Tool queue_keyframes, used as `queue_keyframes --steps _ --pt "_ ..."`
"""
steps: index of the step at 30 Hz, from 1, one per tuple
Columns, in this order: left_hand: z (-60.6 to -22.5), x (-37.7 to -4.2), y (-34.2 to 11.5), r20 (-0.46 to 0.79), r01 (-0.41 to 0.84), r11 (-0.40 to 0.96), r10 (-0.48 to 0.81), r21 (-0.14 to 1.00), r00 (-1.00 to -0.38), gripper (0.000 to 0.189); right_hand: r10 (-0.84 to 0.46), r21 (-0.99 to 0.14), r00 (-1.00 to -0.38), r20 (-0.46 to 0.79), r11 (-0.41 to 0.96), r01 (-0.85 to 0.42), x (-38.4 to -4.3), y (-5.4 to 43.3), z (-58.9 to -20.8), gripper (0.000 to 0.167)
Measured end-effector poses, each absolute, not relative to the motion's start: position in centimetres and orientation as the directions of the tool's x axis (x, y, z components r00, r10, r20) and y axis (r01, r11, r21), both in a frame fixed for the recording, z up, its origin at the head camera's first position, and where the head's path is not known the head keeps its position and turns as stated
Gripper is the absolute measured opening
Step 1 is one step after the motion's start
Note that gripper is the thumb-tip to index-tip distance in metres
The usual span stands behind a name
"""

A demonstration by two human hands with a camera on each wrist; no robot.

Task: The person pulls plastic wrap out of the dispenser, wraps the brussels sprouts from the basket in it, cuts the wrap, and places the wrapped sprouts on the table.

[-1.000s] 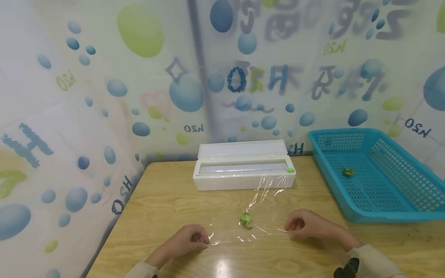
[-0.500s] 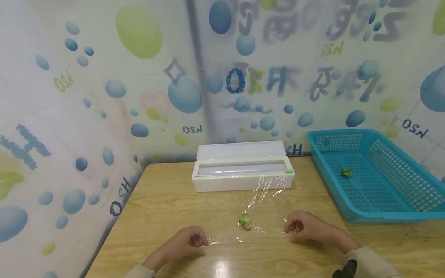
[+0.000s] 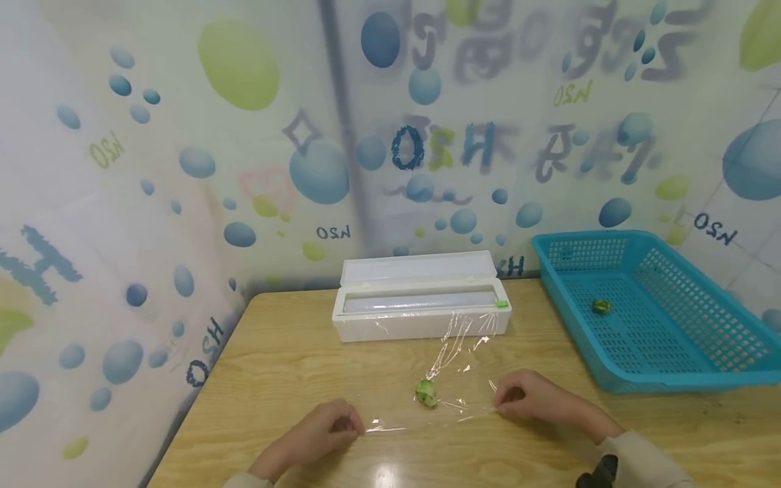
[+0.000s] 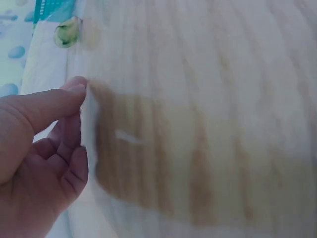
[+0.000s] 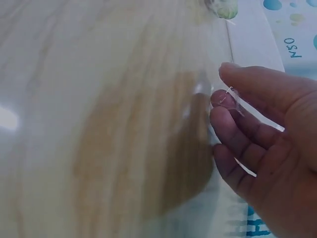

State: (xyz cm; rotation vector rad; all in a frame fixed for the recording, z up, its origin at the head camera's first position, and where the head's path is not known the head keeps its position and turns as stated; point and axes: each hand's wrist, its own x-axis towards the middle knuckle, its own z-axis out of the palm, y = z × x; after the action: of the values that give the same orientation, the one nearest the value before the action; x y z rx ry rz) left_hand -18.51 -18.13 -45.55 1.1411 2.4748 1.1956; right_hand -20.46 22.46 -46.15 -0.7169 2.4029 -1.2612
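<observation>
Clear cling film (image 3: 448, 407) stretches from a white dispenser box (image 3: 421, 329) toward me, visible mainly by its glints. My left hand (image 3: 326, 428) pinches its near left corner between thumb and fingers; the left wrist view shows the thumb pressed to the fingertips. At the near right corner, my right hand (image 3: 537, 398) holds the film, with a crinkled bit at the fingertips (image 5: 225, 99). Between the hands sits a small green leafy vegetable (image 3: 426, 393), like a Brussels sprout. I cannot tell whether it lies on or under the film.
The dispenser's lid (image 3: 417, 266) is raised, with the film roll (image 3: 421, 301) inside and a green slider (image 3: 502, 304) at its right end. A blue plastic basket (image 3: 567, 318) on the right holds another green vegetable (image 3: 601, 306). A patterned curtain (image 3: 274, 135) hangs behind the wooden table (image 3: 287, 339).
The right hand has shifted slightly left and its fingers have drawn together. The film's near edge looks straighter by the left hand. The head view has tilted up a little.
</observation>
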Motion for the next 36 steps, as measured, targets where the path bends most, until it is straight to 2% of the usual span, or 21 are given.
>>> queue_keyframes --steps 8,13,18,26,36 --pt "-44.5 -18.9 -17.7 0.212 0.546 0.463 0.594 0.698 -0.776 0.006 -0.544 -0.793 -0.835 -0.076 0.541 -0.280 -21.3 22.0 -44.7 0.004" --pt "-44.1 -19.2 -17.4 0.189 0.463 0.528 0.491 0.712 -0.850 0.004 -0.539 -0.768 -0.842 -0.021 0.548 -0.331 -21.9 21.7 -44.0 0.003" --pt "-44.2 -19.9 -17.0 0.159 0.363 0.545 0.385 0.756 -0.909 0.006 -0.516 -0.771 -0.856 -0.012 0.550 -0.320 -22.4 21.6 -43.7 0.004" --pt "-45.1 -21.0 -16.5 0.144 0.299 0.542 0.309 0.786 -0.940 0.005 -0.497 -0.816 -0.868 0.018 0.494 -0.300 -23.1 21.7 -44.6 0.011" --pt "-45.8 -21.4 -16.1 0.119 0.232 0.547 0.234 0.804 -0.965 0.004 -0.447 -0.810 -0.895 0.012 0.521 -0.271 -24.0 21.9 -46.2 0.010"
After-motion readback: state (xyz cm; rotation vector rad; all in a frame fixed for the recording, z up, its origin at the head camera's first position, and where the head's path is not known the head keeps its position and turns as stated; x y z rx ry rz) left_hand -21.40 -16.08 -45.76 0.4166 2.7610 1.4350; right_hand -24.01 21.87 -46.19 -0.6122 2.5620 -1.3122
